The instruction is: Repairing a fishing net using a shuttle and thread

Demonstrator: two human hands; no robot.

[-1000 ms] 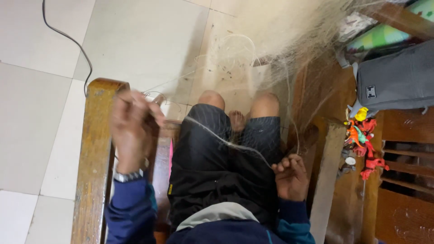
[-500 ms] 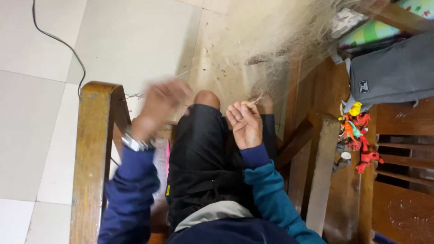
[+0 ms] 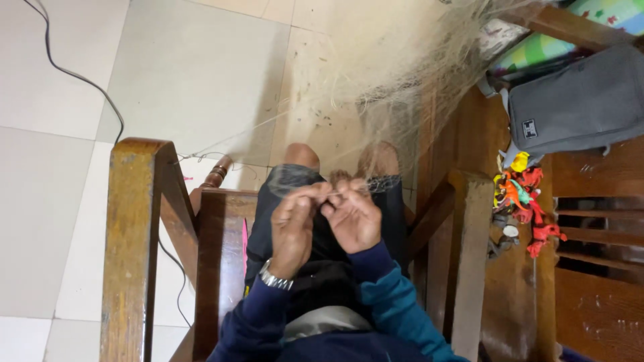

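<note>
A pale, fine fishing net hangs from the upper right down over my knees. My left hand, with a metal watch at the wrist, and my right hand meet above my lap, fingertips pinched together on the net's threads at its lower edge. A thin line runs from the net to the left arm of the wooden chair I sit in. I wear dark shorts and a blue long-sleeved top.
A grey bag lies on wooden furniture at the right, with a bunch of small colourful plastic toys below it. A black cable trails across the pale tiled floor at the upper left. The chair's right arm stands close beside my right sleeve.
My hands were apart, the left raised over the left armrest and the right low by my thigh. They have come together above my lap and now pinch the net's threads.
</note>
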